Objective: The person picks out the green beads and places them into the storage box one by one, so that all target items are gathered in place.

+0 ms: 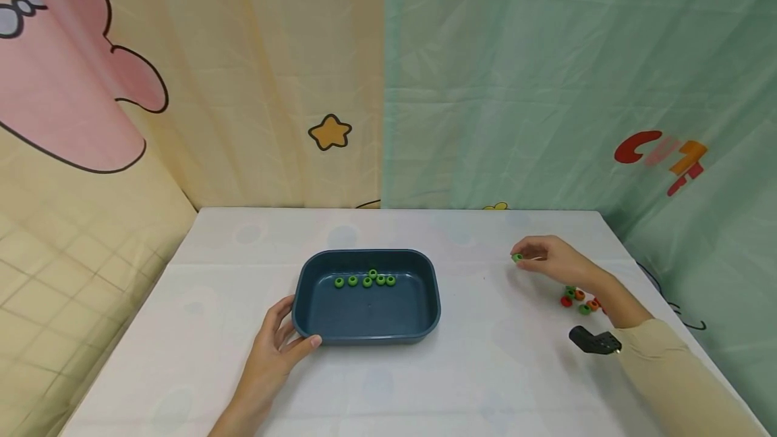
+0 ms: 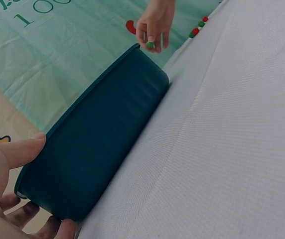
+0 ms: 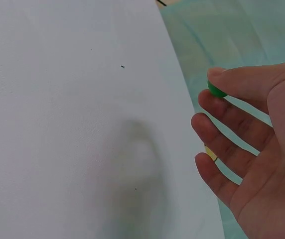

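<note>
A dark blue tray (image 1: 315, 319) stands on the white table (image 1: 200, 288), with several green beads (image 1: 367, 280) lying in its far half. My left hand (image 1: 280, 342) holds the tray's near left corner, thumb along the front wall (image 2: 97, 149) and fingers round the side. My right hand (image 1: 549, 260) hovers above the table to the right of the tray and pinches one green bead (image 1: 516, 257) between thumb and fingertips. That bead (image 3: 215, 90) shows in the right wrist view, and in the left wrist view the same bead (image 2: 150, 45) appears beyond the tray's far end.
A small pile of red, orange and green beads (image 1: 579, 299) lies near the table's right edge, behind my right forearm. A black wrist camera mount (image 1: 595, 342) sits on my right wrist. Patterned cloth backdrops (image 1: 485, 86) close in behind and beside the table.
</note>
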`<state>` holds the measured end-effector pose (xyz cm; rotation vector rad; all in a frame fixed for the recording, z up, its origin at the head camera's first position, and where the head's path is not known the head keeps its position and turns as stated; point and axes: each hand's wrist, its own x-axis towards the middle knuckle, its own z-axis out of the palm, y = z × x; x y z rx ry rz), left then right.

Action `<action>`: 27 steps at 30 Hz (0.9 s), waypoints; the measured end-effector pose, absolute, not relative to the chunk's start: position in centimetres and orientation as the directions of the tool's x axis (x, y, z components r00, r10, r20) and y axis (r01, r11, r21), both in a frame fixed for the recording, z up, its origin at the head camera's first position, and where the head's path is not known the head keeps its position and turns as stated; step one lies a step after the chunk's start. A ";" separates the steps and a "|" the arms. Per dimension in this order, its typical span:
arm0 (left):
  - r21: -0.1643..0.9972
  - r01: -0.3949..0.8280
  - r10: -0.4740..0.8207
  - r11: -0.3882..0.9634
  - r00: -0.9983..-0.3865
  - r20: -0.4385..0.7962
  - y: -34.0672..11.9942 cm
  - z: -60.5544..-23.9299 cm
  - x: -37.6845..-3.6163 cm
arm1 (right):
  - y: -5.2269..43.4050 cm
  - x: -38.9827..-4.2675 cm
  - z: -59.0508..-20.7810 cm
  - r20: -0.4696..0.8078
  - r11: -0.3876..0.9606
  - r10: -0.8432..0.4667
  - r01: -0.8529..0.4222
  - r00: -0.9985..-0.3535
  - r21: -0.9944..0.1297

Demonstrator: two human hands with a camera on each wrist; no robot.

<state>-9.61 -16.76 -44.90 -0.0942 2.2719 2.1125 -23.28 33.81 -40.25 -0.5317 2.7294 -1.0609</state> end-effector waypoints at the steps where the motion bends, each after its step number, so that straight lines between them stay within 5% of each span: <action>1: 0.995 -0.069 -0.019 0.072 -0.997 -0.068 -16.8 -44.9 -9.6 | 33.7 -23.3 -40.2 -0.020 0.684 -0.388 -0.273 -0.922 -0.676; 27: 0.995 -0.077 -0.022 0.071 -0.997 -0.076 -16.8 -45.0 -9.7 | 29.6 -24.1 -39.9 -0.060 0.601 -0.481 -0.279 -0.875 -0.749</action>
